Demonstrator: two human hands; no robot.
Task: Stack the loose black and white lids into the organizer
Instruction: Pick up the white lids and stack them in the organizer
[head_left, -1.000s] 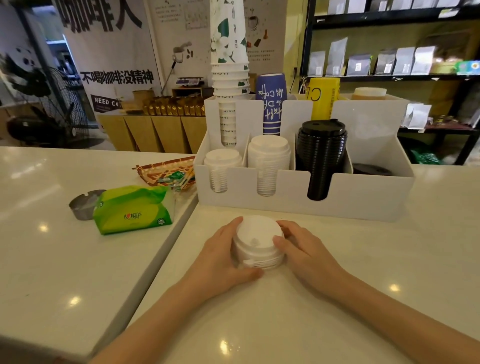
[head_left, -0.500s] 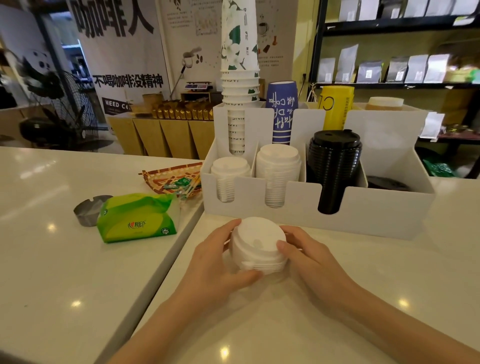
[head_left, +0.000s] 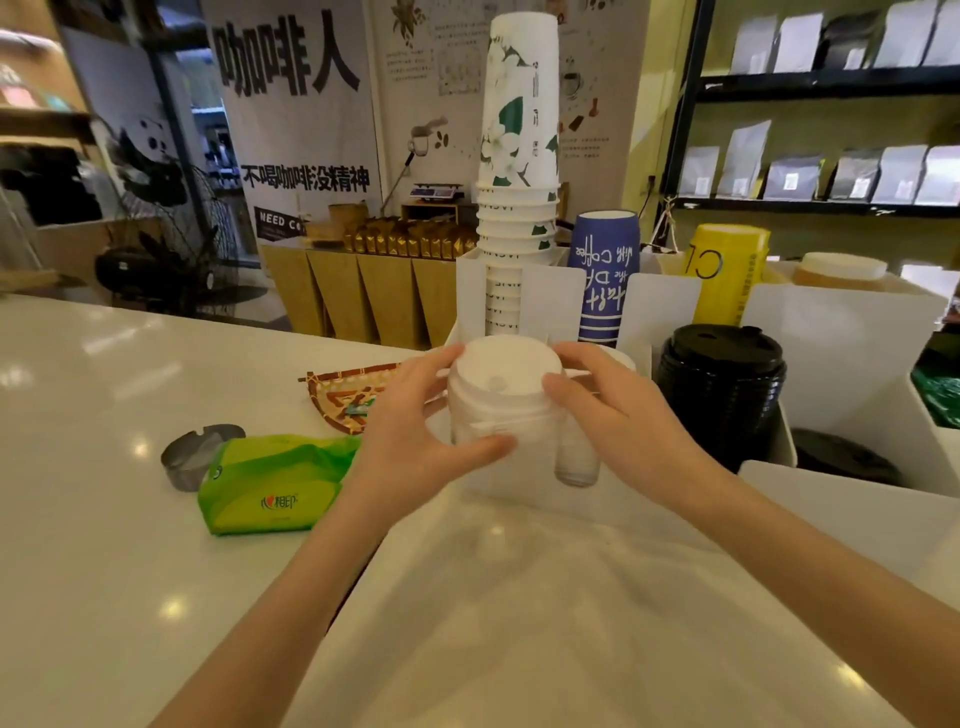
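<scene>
Now both hands clasp a short stack of white round plastic lids (head_left: 501, 392) off the counter: left hand (head_left: 415, 441) wrapped around its left side, right hand (head_left: 618, 415) around its right, just before the white partitioned organizer (head_left: 852, 332), whose black lid stack (head_left: 722, 384) stands right of the right hand

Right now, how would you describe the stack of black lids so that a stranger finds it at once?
Start at the white organizer on the pale counter. The stack of black lids stands in its front row, to the right of the white lids that the two hands hold. It is the only tall black column there, with the yellow cup behind it.
</scene>
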